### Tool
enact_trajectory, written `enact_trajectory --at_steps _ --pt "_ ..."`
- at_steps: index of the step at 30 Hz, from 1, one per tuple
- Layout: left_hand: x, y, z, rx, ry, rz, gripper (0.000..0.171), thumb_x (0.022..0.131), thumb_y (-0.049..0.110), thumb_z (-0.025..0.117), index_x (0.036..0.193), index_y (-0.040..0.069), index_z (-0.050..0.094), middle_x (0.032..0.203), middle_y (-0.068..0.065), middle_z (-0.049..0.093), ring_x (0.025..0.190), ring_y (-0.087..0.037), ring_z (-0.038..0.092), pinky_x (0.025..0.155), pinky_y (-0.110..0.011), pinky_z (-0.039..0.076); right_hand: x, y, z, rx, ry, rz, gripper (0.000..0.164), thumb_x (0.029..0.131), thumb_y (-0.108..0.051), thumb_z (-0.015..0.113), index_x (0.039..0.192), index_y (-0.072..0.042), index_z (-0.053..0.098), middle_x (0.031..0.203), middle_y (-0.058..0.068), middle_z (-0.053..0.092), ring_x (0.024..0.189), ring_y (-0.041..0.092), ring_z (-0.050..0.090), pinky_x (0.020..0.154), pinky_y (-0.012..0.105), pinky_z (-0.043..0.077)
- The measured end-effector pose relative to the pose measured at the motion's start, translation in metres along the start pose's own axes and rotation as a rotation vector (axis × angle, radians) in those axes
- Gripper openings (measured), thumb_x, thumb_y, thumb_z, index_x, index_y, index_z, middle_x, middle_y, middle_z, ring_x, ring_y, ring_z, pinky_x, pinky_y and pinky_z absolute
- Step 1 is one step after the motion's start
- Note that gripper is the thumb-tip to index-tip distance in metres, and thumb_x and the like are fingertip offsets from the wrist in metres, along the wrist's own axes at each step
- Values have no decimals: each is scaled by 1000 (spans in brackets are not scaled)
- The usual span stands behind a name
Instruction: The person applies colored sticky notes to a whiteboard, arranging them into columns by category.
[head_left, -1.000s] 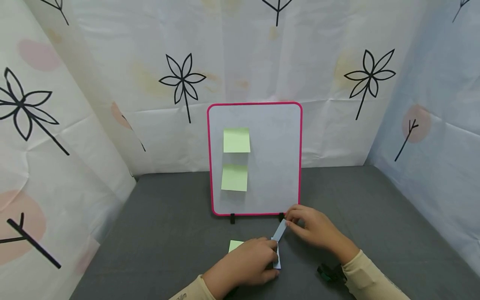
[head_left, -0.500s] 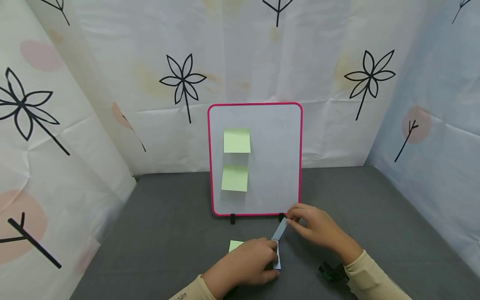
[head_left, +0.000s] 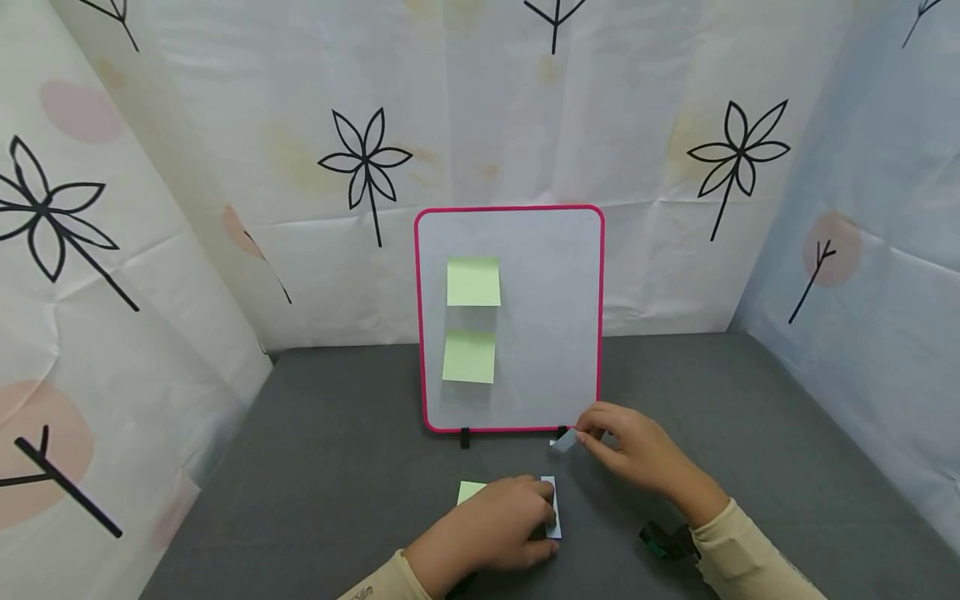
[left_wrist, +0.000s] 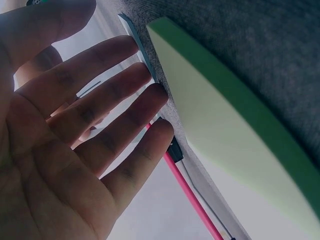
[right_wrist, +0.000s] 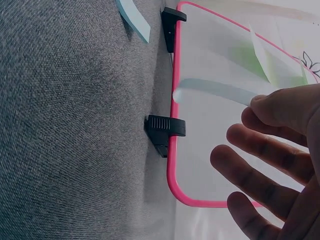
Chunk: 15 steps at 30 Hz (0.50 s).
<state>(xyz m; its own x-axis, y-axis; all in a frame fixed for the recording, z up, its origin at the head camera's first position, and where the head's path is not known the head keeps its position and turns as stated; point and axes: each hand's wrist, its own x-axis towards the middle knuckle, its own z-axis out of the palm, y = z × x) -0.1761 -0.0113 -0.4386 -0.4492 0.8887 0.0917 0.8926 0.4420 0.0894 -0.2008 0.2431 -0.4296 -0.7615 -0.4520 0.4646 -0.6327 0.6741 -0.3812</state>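
Observation:
My right hand (head_left: pixel 637 450) pinches the end of a thin light-blue sticky strip (head_left: pixel 564 442) between thumb and index finger, low in front of the whiteboard. In the right wrist view the strip (right_wrist: pixel 210 87) curves away from the fingertips, its far end bent; the other fingers are spread. Fingertips of my left hand (head_left: pixel 498 525) press on a narrow pad of blue sticky strips (head_left: pixel 554 531) lying on the table. Beside that hand is a pad of green sticky notes (head_left: pixel 469 491), partly hidden by it in the head view; the left wrist view shows the thick green pad (left_wrist: pixel 200 100) up close.
A pink-framed whiteboard (head_left: pixel 547 317) stands upright on black clip feet (right_wrist: pixel 165 129) at the back of the grey table (head_left: pixel 337 467). On its left side are an upper green note (head_left: pixel 473 282) and a lower one (head_left: pixel 469 357). Patterned cloth (head_left: pixel 510 108) surrounds the table.
The blue strip has come away from its pad, and my right hand has moved slightly up and right with it. My left hand stays on the pad.

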Motion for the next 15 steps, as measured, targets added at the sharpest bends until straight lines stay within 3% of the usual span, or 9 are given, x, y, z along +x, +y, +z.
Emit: enact_trajectory --at_steps 15 --pt "-1 -1 -1 -3 -1 -9 17 92 41 80 97 26 85 86 14 60 72 0 50 63 -13 39 6 -3 -4 27 31 -18 17 91 -5 81 95 -21 76 90 -20 66 78 -6 59 68 29 57"
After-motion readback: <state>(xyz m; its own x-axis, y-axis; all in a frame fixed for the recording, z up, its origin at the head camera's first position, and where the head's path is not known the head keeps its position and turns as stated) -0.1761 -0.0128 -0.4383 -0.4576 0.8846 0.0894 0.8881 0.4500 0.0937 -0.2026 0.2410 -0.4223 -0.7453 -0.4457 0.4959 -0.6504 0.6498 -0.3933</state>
